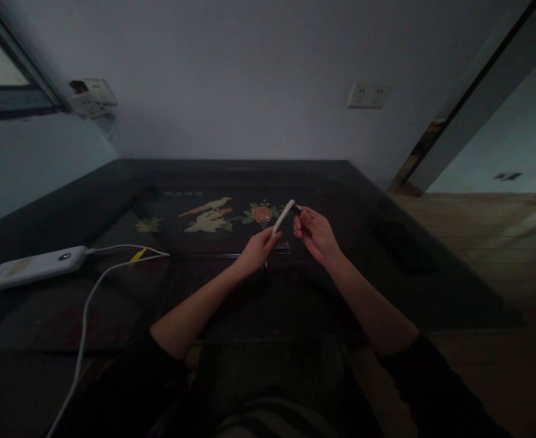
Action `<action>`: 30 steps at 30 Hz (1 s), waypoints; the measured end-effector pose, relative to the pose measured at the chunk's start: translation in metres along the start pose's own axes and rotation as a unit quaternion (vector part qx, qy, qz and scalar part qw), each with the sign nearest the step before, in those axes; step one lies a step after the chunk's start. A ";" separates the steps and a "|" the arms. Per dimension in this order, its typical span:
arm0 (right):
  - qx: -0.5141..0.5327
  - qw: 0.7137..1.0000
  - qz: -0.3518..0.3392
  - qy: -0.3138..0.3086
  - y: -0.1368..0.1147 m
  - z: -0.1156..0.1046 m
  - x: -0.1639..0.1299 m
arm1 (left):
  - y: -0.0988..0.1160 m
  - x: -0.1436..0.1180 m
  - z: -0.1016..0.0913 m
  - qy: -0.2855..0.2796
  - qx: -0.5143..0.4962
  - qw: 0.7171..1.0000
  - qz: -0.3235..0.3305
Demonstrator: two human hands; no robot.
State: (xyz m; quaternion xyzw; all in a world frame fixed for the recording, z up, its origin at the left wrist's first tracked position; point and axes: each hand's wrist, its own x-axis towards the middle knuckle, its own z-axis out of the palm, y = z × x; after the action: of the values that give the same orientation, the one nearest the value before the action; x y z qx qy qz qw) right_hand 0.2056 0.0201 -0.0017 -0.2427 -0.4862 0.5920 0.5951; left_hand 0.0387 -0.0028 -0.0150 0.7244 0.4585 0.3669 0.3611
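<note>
My left hand (256, 250) grips the lower end of a slim white pen-like stick (283, 216), which tilts up and to the right above the dark table (112, 201). My right hand (316, 233) pinches a small dark cap or tip (297, 208) right at the stick's upper end. Whether the dark piece is joined to the stick or just apart from it is unclear in the dim light. Both hands hover over the table's painted bird-and-flower panel (213, 218).
A white power bank (33, 267) lies at the left of the table, with a white cable (85, 316) running off the near edge. A small clear object (282, 249) sits under my hands. Wall sockets (368, 95) hang behind; wooden floor (491, 243) lies to the right.
</note>
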 end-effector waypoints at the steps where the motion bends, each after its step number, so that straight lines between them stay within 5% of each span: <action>1: 0.003 1.000 0.001 0.000 0.000 0.000 0.000 | 0.000 0.000 0.000 0.000 0.001 1.000 -0.001; 21: -0.012 1.000 0.012 0.012 -0.005 0.004 -0.001 | 0.009 -0.009 0.005 -0.075 -0.027 0.997 0.023; 30: -0.007 1.000 0.015 0.013 -0.003 0.004 -0.001 | 0.003 -0.004 0.002 -0.045 0.005 0.999 0.022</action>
State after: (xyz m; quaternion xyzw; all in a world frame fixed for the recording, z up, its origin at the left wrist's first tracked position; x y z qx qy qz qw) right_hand 0.2040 0.0174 0.0023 -0.2621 -0.4786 0.5945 0.5907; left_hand 0.0404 -0.0082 -0.0148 0.7516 0.4277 0.3398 0.3697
